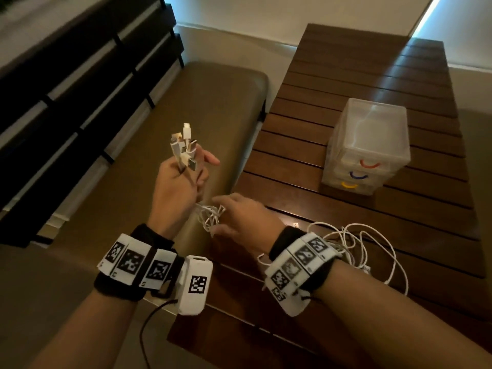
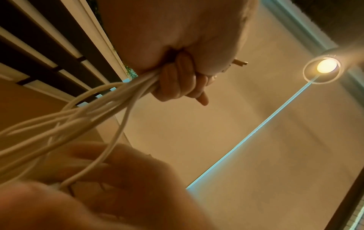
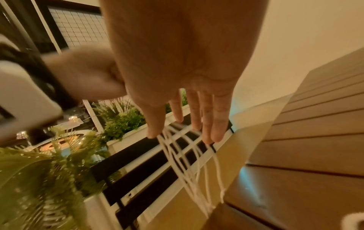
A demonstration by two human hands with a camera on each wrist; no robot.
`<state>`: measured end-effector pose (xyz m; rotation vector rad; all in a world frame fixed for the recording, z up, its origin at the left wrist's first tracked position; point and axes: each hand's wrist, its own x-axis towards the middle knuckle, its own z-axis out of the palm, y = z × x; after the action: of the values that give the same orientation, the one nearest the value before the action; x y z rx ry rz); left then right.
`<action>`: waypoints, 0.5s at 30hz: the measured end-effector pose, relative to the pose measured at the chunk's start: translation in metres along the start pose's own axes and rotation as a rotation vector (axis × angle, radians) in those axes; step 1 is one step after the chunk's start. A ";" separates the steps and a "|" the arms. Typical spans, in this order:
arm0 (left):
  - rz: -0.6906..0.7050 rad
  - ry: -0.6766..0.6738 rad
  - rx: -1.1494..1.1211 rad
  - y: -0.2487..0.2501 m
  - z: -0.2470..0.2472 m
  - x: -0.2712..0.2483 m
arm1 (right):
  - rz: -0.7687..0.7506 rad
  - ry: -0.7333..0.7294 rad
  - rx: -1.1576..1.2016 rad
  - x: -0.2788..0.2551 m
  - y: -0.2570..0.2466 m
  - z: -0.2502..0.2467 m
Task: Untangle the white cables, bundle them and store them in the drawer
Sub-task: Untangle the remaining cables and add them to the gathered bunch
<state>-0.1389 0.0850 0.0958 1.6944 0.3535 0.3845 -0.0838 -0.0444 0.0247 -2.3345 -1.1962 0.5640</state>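
My left hand [image 1: 186, 170] is raised over the bench and grips several white cables just below their plugs [image 1: 183, 145], which stick up out of the fist. Its curled fingers [image 2: 181, 80] wrap round the strands [image 2: 98, 116]. The cables hang down to my right hand [image 1: 235, 215], whose straight, spread fingers [image 3: 204, 124] touch the strands [image 3: 183, 155] without gripping them. The remaining cable lies in loose loops [image 1: 367, 246] on the table behind my right wrist. A translucent drawer unit [image 1: 368, 134] with red, blue and yellow handles stands on the table, all drawers closed.
The slatted wooden table [image 1: 346, 75] fills the right side. A padded olive bench [image 1: 191, 102] with a dark slatted back [image 1: 66, 75] lies to the left. Green plants [image 3: 118, 121] stand in a white planter behind the bench.
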 end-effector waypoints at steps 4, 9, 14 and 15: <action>0.110 0.037 0.030 0.029 -0.019 -0.001 | 0.004 -0.064 -0.016 0.055 -0.020 0.025; 0.178 0.093 -0.066 0.053 -0.050 0.007 | 0.091 -0.301 0.026 0.082 -0.004 0.039; 0.235 0.023 0.086 0.053 -0.046 0.007 | 0.258 -0.299 -0.064 0.076 0.019 0.024; 0.236 0.004 0.085 0.050 -0.041 0.007 | 0.262 -0.300 -0.075 0.072 0.024 0.018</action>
<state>-0.1499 0.1170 0.1517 1.8250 0.1742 0.5532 -0.0397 0.0071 -0.0144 -2.5554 -1.0544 1.0051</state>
